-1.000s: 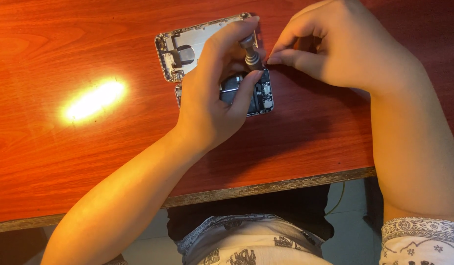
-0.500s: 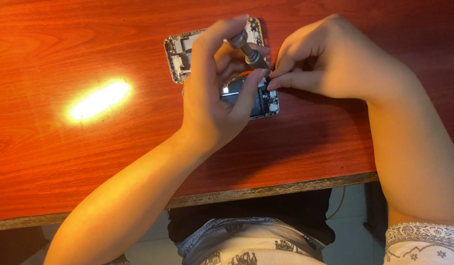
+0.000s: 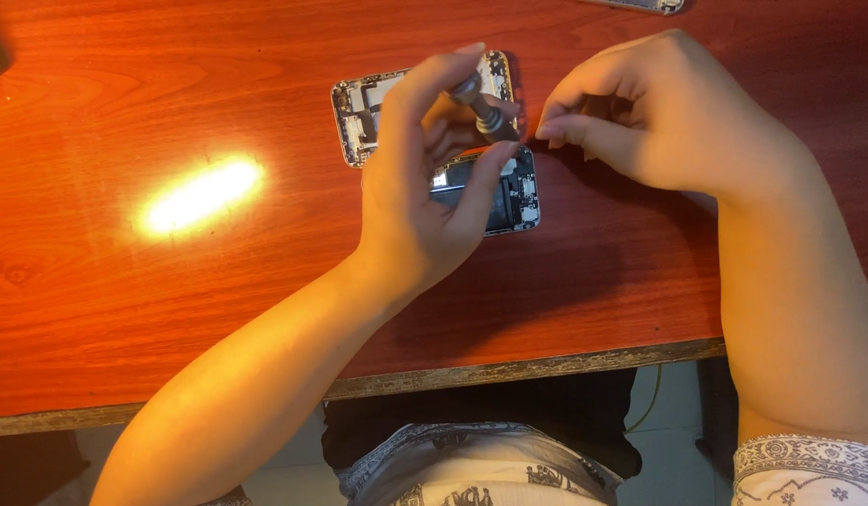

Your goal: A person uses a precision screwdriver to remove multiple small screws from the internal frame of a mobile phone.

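Your left hand pinches a small metal screwdriver right above the gutted phone, with your right hand loosely curled, empty, just beside.

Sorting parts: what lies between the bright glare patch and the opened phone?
Only bare wooden table between the glare and the phone, in the head view.

A reddish-brown wooden table with a glossy, grained top carries everything; its near edge is worn and pale, the finish chipped along its length; a bright oblong glare from a lamp sits on the left part of the surface; an opened smartphone, its back shell and circuit boards exposed, lies flat near the far middle; the corner of another metal phone frame lies at the far edge, mostly cut off.
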